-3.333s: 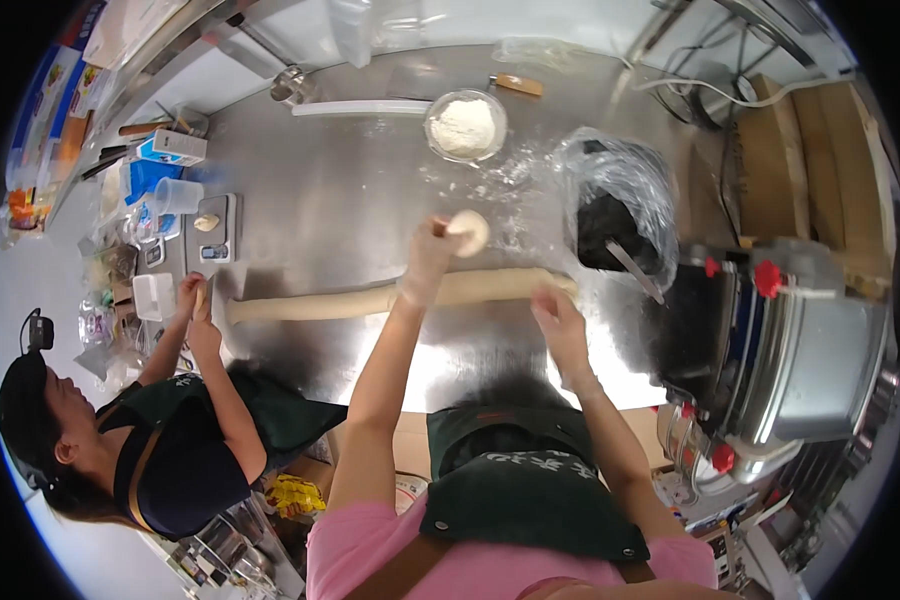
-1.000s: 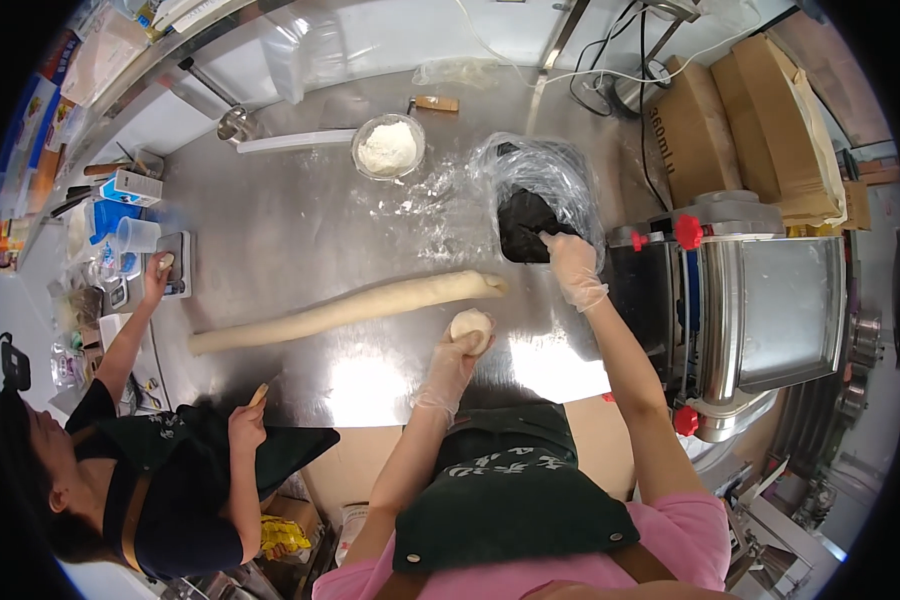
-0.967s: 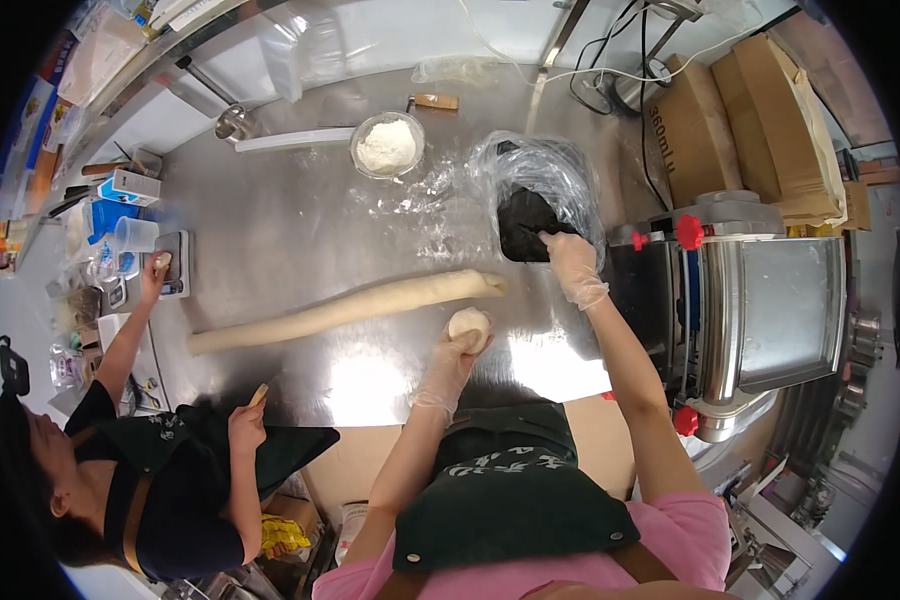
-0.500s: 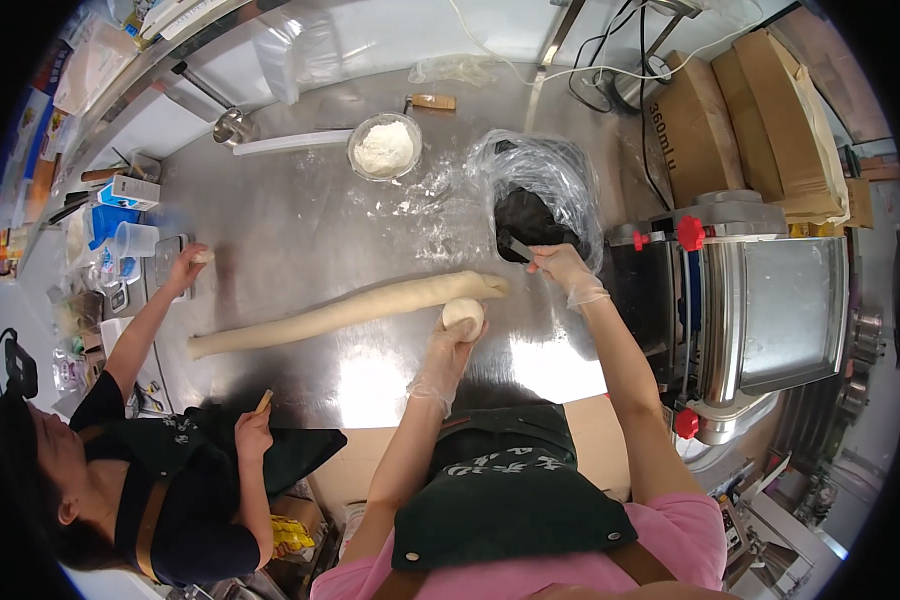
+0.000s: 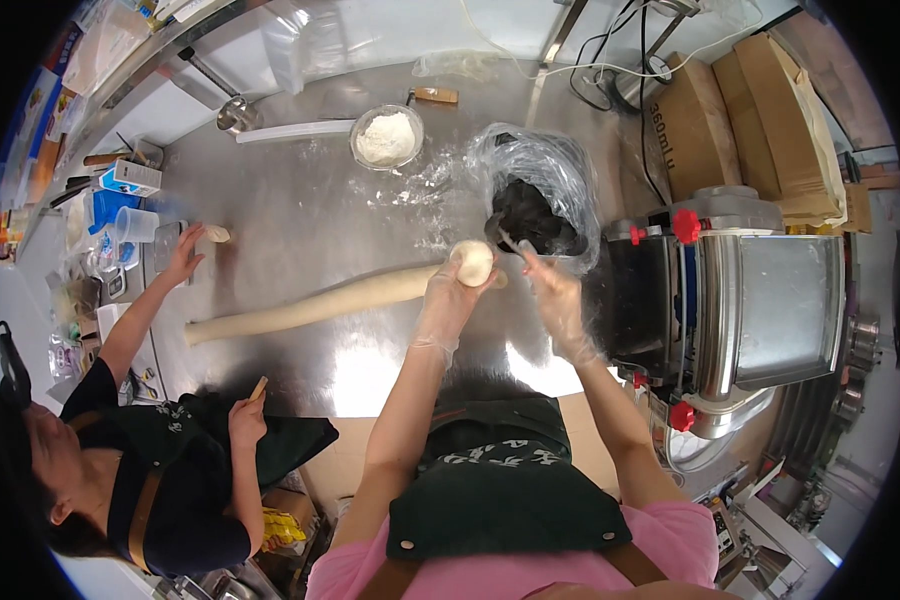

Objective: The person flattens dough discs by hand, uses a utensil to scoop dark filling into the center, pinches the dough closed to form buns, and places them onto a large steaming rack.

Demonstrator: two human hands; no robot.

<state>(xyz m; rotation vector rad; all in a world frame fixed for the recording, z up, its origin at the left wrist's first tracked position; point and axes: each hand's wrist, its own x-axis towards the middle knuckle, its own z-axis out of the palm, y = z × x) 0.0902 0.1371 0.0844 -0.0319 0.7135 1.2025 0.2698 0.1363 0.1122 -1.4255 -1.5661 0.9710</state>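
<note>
- While the left hand (image 5: 448,300) cups the dough ball (image 5: 473,263) closed, steadying it above the counter (image 5: 310,215):
- right hand (image 5: 555,300), at its 3 o'clock, pinches a small spatula (image 5: 505,238) over the dark filling (image 5: 535,215), to load it.

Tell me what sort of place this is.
Probably a bakery or food-prep kitchen: a steel worktable with a long dough roll, a flour bowl and a dough roller machine. The left hand holds a dough ball.

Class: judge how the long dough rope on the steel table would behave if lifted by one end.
The long dough rope would probably sag and stretch, being thin and already bent along its length. It looks soft, so it may tear. Flour dusting the steel table suggests it could stick.
</note>
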